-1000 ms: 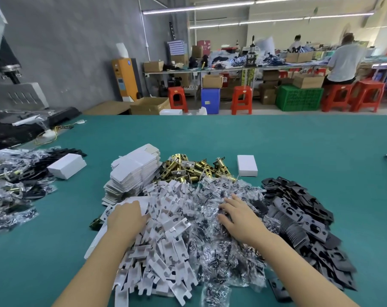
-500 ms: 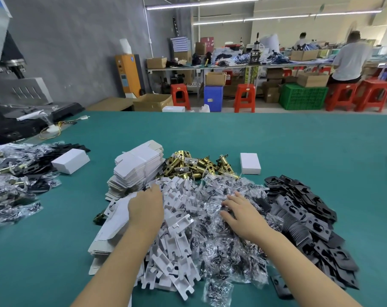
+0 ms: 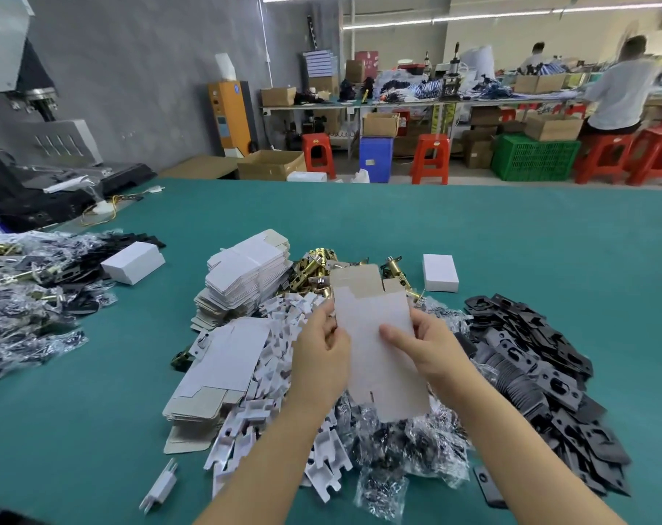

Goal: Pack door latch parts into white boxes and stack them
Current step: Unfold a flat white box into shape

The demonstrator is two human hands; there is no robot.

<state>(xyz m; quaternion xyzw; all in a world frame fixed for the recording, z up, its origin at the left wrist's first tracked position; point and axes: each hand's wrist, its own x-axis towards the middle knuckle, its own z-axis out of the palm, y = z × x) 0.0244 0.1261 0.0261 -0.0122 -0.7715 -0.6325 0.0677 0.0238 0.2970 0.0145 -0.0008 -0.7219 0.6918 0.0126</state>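
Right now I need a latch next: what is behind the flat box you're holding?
Behind the flat box, held by the left hand and right hand, brass latches show at its top edge. Bagged parts show below. Whatever lies directly behind it is covered.

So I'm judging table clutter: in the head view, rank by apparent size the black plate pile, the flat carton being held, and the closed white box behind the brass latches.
1. black plate pile
2. flat carton, though nearness inflates it
3. closed white box
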